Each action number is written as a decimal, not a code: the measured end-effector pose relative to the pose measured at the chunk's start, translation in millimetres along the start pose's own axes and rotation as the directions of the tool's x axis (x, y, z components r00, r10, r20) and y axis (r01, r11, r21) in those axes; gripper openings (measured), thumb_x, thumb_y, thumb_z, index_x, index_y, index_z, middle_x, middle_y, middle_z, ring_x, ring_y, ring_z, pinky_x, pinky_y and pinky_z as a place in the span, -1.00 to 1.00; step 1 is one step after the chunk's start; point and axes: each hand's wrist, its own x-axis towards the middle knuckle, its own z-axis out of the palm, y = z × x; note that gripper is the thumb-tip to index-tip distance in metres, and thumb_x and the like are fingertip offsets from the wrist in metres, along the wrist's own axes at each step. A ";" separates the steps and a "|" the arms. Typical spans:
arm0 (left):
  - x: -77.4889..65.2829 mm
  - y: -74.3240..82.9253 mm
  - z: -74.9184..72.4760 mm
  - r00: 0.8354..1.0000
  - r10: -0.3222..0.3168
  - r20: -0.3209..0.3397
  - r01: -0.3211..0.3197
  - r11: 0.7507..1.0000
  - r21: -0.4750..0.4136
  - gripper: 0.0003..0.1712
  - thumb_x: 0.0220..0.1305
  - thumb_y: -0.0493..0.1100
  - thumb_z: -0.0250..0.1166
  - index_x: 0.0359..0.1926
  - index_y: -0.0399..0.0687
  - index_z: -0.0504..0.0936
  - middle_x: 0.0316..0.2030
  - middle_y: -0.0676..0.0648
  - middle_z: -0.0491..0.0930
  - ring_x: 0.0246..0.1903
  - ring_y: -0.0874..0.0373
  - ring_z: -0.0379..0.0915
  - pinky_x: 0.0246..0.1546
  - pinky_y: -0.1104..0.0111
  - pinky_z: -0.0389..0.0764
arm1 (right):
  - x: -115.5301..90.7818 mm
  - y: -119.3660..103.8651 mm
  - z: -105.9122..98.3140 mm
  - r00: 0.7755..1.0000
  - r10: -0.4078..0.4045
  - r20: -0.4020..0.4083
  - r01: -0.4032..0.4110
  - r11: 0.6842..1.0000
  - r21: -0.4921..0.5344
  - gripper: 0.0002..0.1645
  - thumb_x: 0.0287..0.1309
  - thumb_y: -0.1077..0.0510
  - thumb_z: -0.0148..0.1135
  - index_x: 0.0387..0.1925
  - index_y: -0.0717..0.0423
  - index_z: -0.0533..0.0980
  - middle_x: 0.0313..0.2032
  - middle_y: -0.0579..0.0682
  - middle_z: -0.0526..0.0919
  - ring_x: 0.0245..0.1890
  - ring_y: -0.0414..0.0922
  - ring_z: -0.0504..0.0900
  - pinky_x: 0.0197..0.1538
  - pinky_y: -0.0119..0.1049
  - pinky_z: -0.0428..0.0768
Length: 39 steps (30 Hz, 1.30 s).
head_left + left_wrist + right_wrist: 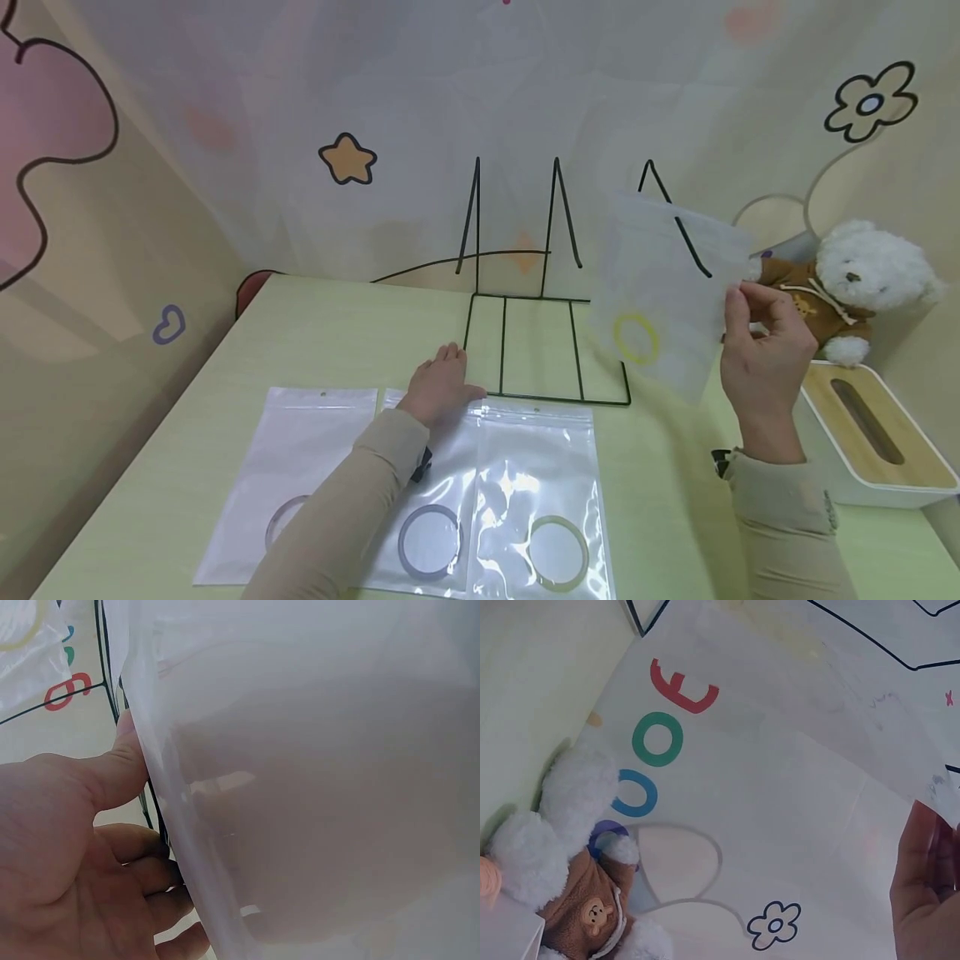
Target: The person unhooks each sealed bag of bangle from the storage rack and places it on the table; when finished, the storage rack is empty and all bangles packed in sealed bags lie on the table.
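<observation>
My right hand (768, 367) pinches the right edge of a translucent zip bag (667, 250) with a yellow ring (636, 338) inside. This bag hangs tilted at the right hook of a black wire rack (543, 394), and the hook's end shows in front of its upper part. Beside the rack's front left corner, my left hand (441, 385) lies with fingers extended, touching the wire; its thumb points right. Under the left arm and beside it lie three flat zip bags: a left bag (318, 425), a middle bag (450, 450) and a right bag (536, 467), each with a ring.
A white teddy bear (870, 267) in a brown top sits at the right back. In front of it stands a white tissue box (862, 492) with a wooden lid. A patterned cloth (420, 100) hangs behind the table.
</observation>
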 end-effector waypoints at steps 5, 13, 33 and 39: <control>-0.6 0.8 -1.5 1.000 0.004 -0.004 -0.004 1.000 0.003 -0.01 0.32 0.20 0.21 0.47 -0.34 0.03 0.48 -0.28 -0.10 0.48 -0.11 -0.23 0.42 0.04 0.00 | -0.7 -5.9 -2.4 1.000 -0.005 0.000 0.005 1.000 -0.016 -0.64 0.31 0.03 0.20 -0.09 0.25 0.63 -0.34 -0.41 0.53 -0.39 -0.39 0.49 -0.45 -0.58 0.37; 0.5 0.9 -1.3 1.000 0.001 -0.005 -0.001 1.000 0.002 -0.01 0.32 0.20 0.20 0.47 -0.34 0.02 0.48 -0.28 -0.11 0.48 -0.11 -0.23 0.42 0.04 -0.01 | -1.2 -10.1 -4.4 1.000 -0.012 -0.003 0.012 1.000 -0.016 -0.67 0.29 0.05 0.22 -0.09 0.24 0.63 -0.35 -0.39 0.54 -0.39 -0.39 0.49 -0.45 -0.58 0.36; -0.3 0.6 1.2 1.000 0.010 -0.008 -0.010 1.000 0.018 0.00 0.32 0.23 0.19 0.47 -0.34 0.03 0.48 -0.29 -0.10 0.48 -0.11 -0.23 0.42 0.04 0.00 | -7.8 -18.4 -7.7 0.999 -0.023 -0.038 0.023 1.000 0.009 -0.71 0.26 0.11 0.26 -0.11 0.25 0.64 -0.34 -0.37 0.58 -0.39 -0.38 0.51 -0.44 -0.58 0.36; -0.8 0.4 1.0 1.000 0.009 -0.006 -0.009 1.000 0.011 -0.01 0.32 0.23 0.19 0.47 -0.34 0.03 0.48 -0.28 -0.11 0.48 -0.11 -0.24 0.42 0.04 -0.01 | -8.4 -22.0 -9.2 0.999 -0.022 -0.049 0.023 1.000 0.018 -0.72 0.26 0.12 0.27 -0.11 0.24 0.65 -0.35 -0.36 0.58 -0.40 -0.38 0.51 -0.45 -0.60 0.36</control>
